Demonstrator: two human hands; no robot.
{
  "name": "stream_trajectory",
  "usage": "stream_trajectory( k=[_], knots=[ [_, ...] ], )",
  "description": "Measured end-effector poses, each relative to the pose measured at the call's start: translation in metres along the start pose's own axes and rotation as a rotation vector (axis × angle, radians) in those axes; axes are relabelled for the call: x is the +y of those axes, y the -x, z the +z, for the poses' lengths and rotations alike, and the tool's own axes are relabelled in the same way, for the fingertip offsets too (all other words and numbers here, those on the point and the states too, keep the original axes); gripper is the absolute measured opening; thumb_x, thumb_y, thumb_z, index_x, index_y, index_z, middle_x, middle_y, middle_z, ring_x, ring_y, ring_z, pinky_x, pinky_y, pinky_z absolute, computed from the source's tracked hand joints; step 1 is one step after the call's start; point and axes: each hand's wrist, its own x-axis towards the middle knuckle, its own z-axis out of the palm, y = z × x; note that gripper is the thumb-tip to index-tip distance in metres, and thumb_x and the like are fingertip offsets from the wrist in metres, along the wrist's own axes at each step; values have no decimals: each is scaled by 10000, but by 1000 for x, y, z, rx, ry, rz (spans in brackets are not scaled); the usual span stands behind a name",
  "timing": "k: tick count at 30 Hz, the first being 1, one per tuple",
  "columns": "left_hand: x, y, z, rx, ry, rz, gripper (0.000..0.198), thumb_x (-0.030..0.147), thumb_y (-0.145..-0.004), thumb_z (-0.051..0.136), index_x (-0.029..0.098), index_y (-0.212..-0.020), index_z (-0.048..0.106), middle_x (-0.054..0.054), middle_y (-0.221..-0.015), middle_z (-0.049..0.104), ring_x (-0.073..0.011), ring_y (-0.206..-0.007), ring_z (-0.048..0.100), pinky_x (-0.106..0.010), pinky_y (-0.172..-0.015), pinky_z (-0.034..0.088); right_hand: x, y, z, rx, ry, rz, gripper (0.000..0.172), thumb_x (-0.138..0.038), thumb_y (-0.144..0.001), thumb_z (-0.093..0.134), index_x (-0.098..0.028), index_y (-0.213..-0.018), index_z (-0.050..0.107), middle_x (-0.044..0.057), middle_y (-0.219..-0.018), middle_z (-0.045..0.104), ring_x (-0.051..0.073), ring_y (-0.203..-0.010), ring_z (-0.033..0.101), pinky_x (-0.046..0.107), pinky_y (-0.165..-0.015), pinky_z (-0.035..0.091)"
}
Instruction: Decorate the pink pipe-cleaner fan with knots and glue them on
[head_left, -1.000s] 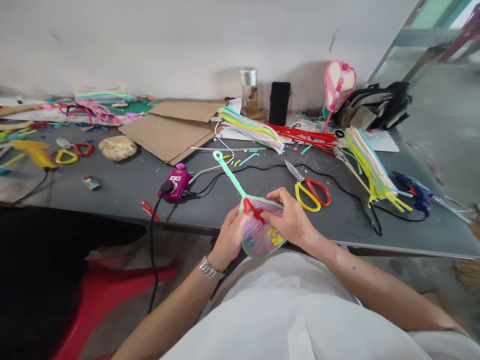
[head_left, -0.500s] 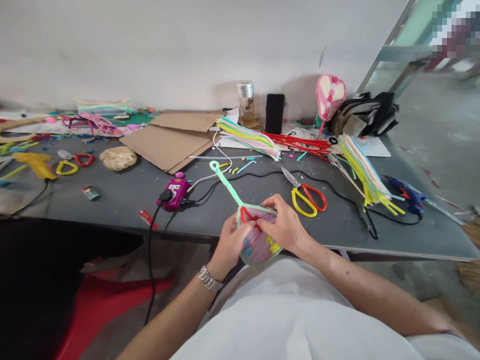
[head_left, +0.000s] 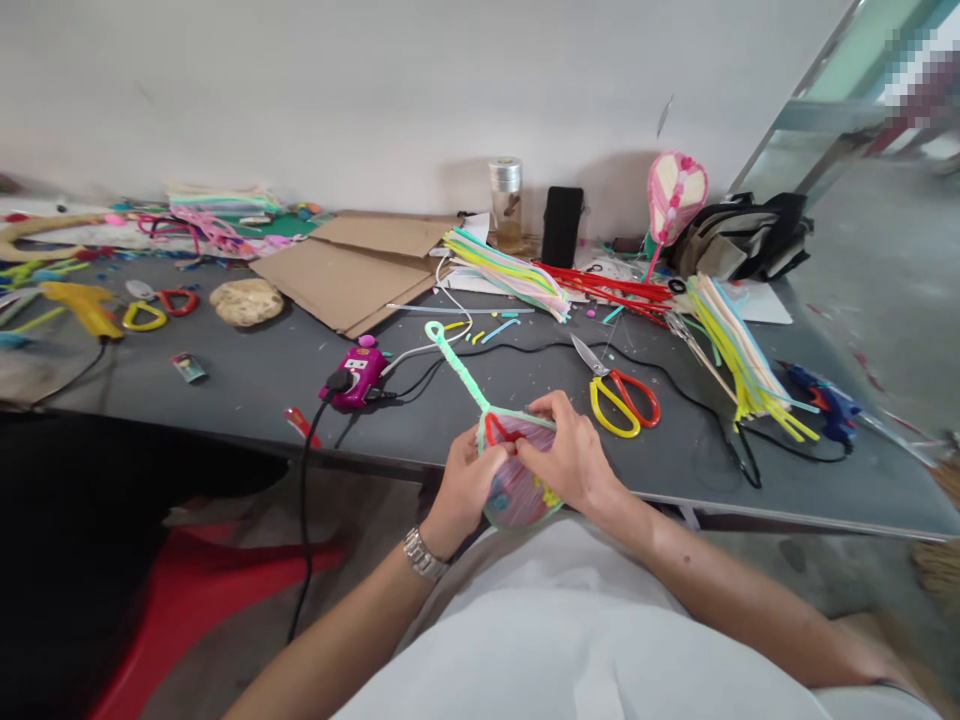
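Note:
Just over the table's front edge, I hold a small round fan (head_left: 519, 503) with a mint-green pipe-cleaner rim and a twisted looped handle (head_left: 460, 368) pointing up and away to the left. Pinkish-purple strands cover its face, with yellow and blue decorations low down. A bent red pipe cleaner (head_left: 493, 428) lies on the face near the handle. My left hand (head_left: 466, 485) is closed on the fan's left side, thumb against the red piece. Closed on the upper right rim, my right hand (head_left: 568, 452) has its thumb meeting the left one over the red piece. Fingers behind the fan are hidden.
Scissors (head_left: 616, 395) lie right of my hands, with pipe-cleaner bundles (head_left: 739, 350) and a blue glue gun (head_left: 825, 405) beyond. Left are a purple power strip (head_left: 358, 378), a stone (head_left: 246, 302) and a yellow glue gun (head_left: 84, 308). Cardboard (head_left: 360, 265) and a bottle (head_left: 508, 205) stand behind.
The view has shifted slightly, so the table's things appear a little further right. Both hands keep their hold on the fan, and the thumbs now cover slightly more of the red pipe cleaner.

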Motion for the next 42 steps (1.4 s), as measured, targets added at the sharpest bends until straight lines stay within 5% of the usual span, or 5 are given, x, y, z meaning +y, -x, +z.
stream_trajectory(
  k=[11,18,27,42],
  knots=[
    [2,3,1,-15,20,-4,118,265,-685,694,156,-701,651,28,-646,595,-121,-619,499,-229,-600,403,5,9,6,143,31,-87,286,-310,-756,646,-238,-1007,528,69,-971,693,288,-918,673,470,-868,494],
    [-6,-1,-1,-10,33,-17,113,248,-671,703,165,-700,634,30,-645,592,-125,-612,503,-229,-585,395,8,17,13,267,154,-422,96,-153,-839,582,-238,-879,566,86,-1124,645,250,-1100,606,439,-962,444],
    [-7,3,-2,-50,57,12,101,230,-702,675,174,-696,591,30,-668,554,-124,-653,478,-229,-619,390,19,20,13,263,252,-571,146,-163,-903,578,-273,-902,674,63,-1268,632,284,-1364,505,565,-1184,318],
    [-5,8,-4,-47,36,34,52,217,-711,650,169,-723,635,24,-681,586,-131,-653,491,-240,-625,399,24,39,3,231,374,-665,382,-116,-910,553,-331,-1211,646,68,-1505,535,334,-1534,327,696,-1210,263]
  ],
)
